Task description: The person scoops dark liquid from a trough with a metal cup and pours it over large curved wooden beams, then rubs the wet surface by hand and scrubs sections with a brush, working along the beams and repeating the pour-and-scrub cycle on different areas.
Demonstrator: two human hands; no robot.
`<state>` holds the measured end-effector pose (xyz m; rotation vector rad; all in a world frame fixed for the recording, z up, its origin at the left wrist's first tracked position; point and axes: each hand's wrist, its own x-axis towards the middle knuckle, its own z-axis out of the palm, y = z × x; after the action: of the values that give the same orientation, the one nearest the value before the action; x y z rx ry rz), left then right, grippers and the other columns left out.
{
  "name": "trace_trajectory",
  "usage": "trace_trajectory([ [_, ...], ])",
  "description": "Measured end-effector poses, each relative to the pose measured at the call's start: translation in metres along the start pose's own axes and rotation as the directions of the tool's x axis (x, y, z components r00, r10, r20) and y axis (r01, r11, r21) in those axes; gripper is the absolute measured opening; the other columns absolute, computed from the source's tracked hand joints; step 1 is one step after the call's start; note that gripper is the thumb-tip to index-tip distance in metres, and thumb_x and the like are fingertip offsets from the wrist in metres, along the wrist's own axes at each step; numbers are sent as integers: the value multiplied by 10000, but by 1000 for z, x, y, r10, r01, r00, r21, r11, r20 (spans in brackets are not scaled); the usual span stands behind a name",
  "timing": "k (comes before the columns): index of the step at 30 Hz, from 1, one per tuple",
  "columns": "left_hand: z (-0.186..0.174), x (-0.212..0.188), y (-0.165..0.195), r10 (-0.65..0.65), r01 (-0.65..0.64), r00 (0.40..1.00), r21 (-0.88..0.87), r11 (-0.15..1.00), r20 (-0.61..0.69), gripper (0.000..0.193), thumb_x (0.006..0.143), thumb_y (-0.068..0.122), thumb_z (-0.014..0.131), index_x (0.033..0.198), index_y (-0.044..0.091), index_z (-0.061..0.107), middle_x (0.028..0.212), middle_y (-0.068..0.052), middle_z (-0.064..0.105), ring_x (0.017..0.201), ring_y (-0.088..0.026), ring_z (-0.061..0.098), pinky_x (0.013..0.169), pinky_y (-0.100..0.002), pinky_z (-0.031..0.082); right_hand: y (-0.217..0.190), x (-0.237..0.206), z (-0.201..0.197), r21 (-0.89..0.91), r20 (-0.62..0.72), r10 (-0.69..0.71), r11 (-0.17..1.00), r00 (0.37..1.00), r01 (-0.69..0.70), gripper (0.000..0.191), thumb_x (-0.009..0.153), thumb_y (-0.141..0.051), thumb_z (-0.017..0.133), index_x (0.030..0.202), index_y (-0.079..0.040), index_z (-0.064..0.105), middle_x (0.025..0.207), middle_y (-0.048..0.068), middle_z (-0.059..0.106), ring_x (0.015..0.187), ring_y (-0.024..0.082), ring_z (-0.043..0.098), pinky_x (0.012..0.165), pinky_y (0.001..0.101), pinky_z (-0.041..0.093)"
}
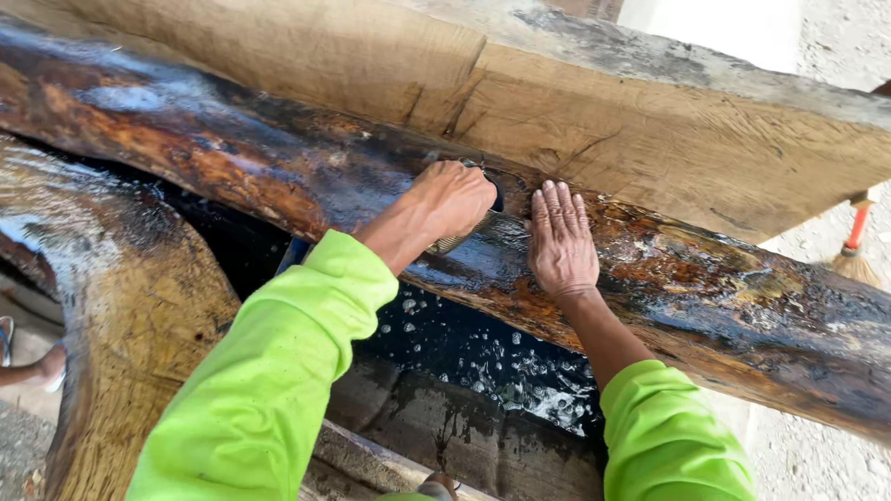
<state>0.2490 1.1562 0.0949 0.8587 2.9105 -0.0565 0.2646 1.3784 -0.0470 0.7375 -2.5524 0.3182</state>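
A big wet slab of dark, glossy wood runs from upper left to lower right. My left hand is closed on a small brush-like tool pressed against the slab's wet surface near a dark hole. My right hand lies flat, fingers together, on the slab just right of the tool. Both arms wear bright green sleeves.
A pale dry plank lies behind the wet slab. Another curved wet piece stands at the left. Water drops glisten in the dark gap below. A broom with an orange handle rests at the right on gravel. Someone's foot shows at the left edge.
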Motion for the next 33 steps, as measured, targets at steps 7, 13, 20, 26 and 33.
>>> trace_trajectory([
  [7,-14,28,7,16,-16,999,4,1000,52,142,815,87,641,825,37,774,921,-233,743,884,-410,742,764,-511,591,3,3,-1,-43,51,36,998,998,-34,509,1087,-274,459,1499,24,467,1628,195,406,1549,338,306,1288,486,198],
  [13,-20,23,-16,-42,44,998,-33,998,57,142,823,106,646,821,38,771,937,-237,737,891,-429,732,760,-529,582,0,4,-5,-62,75,27,998,997,-22,538,1078,-289,468,1525,10,452,1633,195,389,1551,337,290,1287,486,193],
  [20,-8,-8,-90,-165,165,986,3,986,38,139,822,98,640,829,43,768,958,-234,736,906,-444,719,768,-546,572,-7,8,-7,6,48,28,1000,998,-28,516,1103,-289,457,1554,-38,456,1632,184,415,1549,336,323,1294,489,204],
  [26,17,-24,-158,-292,284,953,100,954,84,156,827,63,638,863,54,789,1000,-210,755,954,-405,735,804,-504,580,-13,10,-6,-23,58,26,999,998,-24,506,1098,-271,469,1542,-28,478,1627,202,432,1543,347,343,1290,496,218],
  [33,43,-44,-220,-415,397,908,190,898,62,164,847,96,667,934,75,805,1029,-172,768,991,-359,739,804,-466,582,-16,14,-2,-34,32,-1,999,999,2,490,1099,-253,487,1527,-15,503,1623,213,447,1546,370,369,1298,509,242],
])
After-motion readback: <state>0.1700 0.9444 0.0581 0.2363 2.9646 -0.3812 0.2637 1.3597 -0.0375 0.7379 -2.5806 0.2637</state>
